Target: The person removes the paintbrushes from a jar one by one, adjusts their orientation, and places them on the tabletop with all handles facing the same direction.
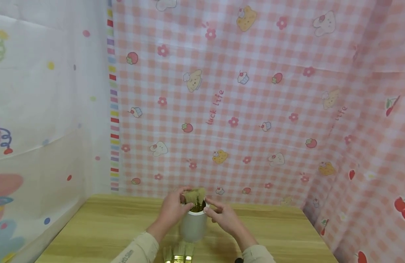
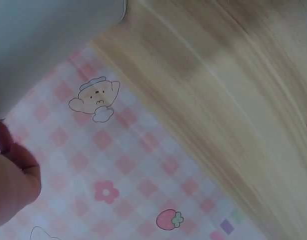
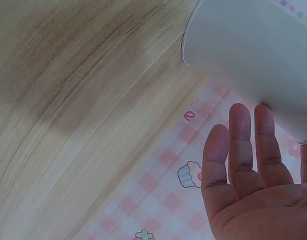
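Note:
A pale grey cylindrical cup [image 1: 193,228] stands upright on the table, with paintbrushes [image 1: 196,197] in it, bristles up. My left hand [image 1: 172,206] is at its left side, fingers curled behind the bristles and thumb in front, over the rim. At the right side of the rim is my right hand [image 1: 223,217], index finger and thumb at the edge beside a dark piece among the brushes. In the right wrist view its other fingers [image 3: 241,150] stretch loosely toward the cup's wall. Only part of the left hand shows in the left wrist view.
Several more paintbrushes [image 1: 178,252] with pale bristles and gold ferrules lie on the wooden table [image 1: 271,230] before the cup. A small dark round thing [image 1: 238,260] sits by the right sleeve. A pink checked cloth [image 1: 235,138] hangs behind; a white patterned sheet [image 1: 51,109] hangs left.

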The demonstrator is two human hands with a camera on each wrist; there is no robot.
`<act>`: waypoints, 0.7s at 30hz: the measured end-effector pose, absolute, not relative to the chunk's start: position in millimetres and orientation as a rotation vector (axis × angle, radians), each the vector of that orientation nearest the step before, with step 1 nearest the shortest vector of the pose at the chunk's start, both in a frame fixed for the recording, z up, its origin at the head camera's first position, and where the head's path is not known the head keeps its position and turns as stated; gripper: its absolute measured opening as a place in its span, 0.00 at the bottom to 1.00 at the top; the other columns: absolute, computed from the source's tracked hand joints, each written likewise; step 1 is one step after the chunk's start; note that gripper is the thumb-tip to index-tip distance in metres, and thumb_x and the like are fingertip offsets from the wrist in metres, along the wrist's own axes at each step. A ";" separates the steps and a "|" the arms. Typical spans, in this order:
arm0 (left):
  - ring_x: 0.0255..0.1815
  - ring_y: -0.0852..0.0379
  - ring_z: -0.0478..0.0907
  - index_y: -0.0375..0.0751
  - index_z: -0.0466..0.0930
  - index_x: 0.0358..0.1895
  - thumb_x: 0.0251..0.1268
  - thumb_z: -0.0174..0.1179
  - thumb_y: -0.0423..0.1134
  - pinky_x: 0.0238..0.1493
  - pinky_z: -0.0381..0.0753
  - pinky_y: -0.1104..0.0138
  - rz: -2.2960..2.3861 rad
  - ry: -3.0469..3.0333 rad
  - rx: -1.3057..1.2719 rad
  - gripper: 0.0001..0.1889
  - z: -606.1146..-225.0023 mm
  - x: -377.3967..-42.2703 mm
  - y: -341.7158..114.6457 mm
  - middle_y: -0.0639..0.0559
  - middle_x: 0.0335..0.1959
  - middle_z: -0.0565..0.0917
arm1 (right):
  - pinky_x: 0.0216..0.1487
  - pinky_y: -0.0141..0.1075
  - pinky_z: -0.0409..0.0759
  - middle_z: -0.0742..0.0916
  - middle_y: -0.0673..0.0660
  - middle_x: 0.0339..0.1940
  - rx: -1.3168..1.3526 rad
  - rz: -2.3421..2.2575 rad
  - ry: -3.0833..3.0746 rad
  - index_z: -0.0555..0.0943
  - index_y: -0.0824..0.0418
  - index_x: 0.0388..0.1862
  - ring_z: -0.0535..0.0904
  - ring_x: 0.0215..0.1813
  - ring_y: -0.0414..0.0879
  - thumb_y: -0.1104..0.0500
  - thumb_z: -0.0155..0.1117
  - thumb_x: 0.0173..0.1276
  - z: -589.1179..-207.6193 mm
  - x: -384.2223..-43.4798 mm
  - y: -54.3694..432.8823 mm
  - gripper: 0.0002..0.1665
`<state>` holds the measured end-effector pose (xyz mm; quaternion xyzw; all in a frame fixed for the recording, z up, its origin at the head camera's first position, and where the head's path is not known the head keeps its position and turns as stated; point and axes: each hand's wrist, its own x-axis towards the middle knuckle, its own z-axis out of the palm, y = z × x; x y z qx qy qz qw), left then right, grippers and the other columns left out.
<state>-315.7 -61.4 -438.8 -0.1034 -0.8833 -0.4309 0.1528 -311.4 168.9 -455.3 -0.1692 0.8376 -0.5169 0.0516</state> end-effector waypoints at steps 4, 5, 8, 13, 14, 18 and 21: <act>0.35 0.56 0.78 0.51 0.81 0.68 0.67 0.75 0.38 0.32 0.77 0.63 -1.297 -2.480 -0.267 0.26 -433.2 -312.3 -64.6 0.51 0.36 0.86 | 0.55 0.65 0.85 0.81 0.69 0.74 -0.512 -1.541 2.567 0.75 0.47 0.79 0.89 0.53 0.67 0.41 0.64 0.81 -455.2 -310.2 166.4 0.32; 0.36 0.55 0.79 0.52 0.80 0.68 0.68 0.75 0.39 0.33 0.78 0.63 -1.322 -2.463 -0.259 0.27 -429.5 -311.6 -65.9 0.51 0.37 0.86 | 0.54 0.64 0.85 0.83 0.70 0.71 -0.516 -1.536 2.576 0.75 0.47 0.79 0.89 0.52 0.65 0.41 0.64 0.81 -455.2 -310.2 166.0 0.33; 0.37 0.55 0.80 0.52 0.79 0.70 0.70 0.74 0.39 0.36 0.80 0.62 -1.399 -2.402 -0.263 0.27 -416.7 -311.3 -70.3 0.50 0.36 0.87 | 0.52 0.61 0.86 0.86 0.71 0.66 -0.524 -1.543 2.592 0.76 0.50 0.79 0.89 0.50 0.63 0.42 0.64 0.81 -455.2 -310.7 166.4 0.33; 0.32 0.56 0.81 0.53 0.79 0.69 0.72 0.72 0.39 0.35 0.81 0.65 -1.532 -2.276 -0.279 0.24 -395.9 -309.7 -77.4 0.49 0.33 0.86 | 0.54 0.63 0.85 0.85 0.72 0.68 -0.501 -1.558 2.588 0.76 0.50 0.79 0.89 0.51 0.65 0.42 0.65 0.80 -457.5 -312.3 169.8 0.33; 0.33 0.56 0.82 0.54 0.79 0.68 0.72 0.72 0.39 0.36 0.81 0.65 -1.559 -2.247 -0.269 0.24 -391.6 -308.4 -79.4 0.49 0.33 0.86 | 0.55 0.64 0.85 0.84 0.72 0.69 -0.494 -1.557 2.584 0.76 0.50 0.79 0.89 0.51 0.66 0.42 0.65 0.80 -457.9 -312.4 170.2 0.33; 0.40 0.56 0.87 0.59 0.80 0.68 0.72 0.72 0.43 0.40 0.84 0.67 -1.656 -2.161 -0.213 0.23 -374.5 -304.2 -93.8 0.47 0.41 0.88 | 0.55 0.64 0.85 0.84 0.72 0.70 -0.482 -1.559 2.579 0.76 0.50 0.79 0.89 0.52 0.66 0.41 0.65 0.80 -458.6 -311.7 170.0 0.34; 0.40 0.54 0.86 0.60 0.79 0.69 0.72 0.72 0.44 0.44 0.86 0.66 -1.770 -2.158 -0.200 0.25 -366.0 -302.2 -113.8 0.48 0.41 0.87 | 0.55 0.63 0.85 0.84 0.72 0.70 -0.483 -1.553 2.587 0.76 0.49 0.79 0.89 0.52 0.65 0.40 0.65 0.80 -456.9 -311.6 168.9 0.34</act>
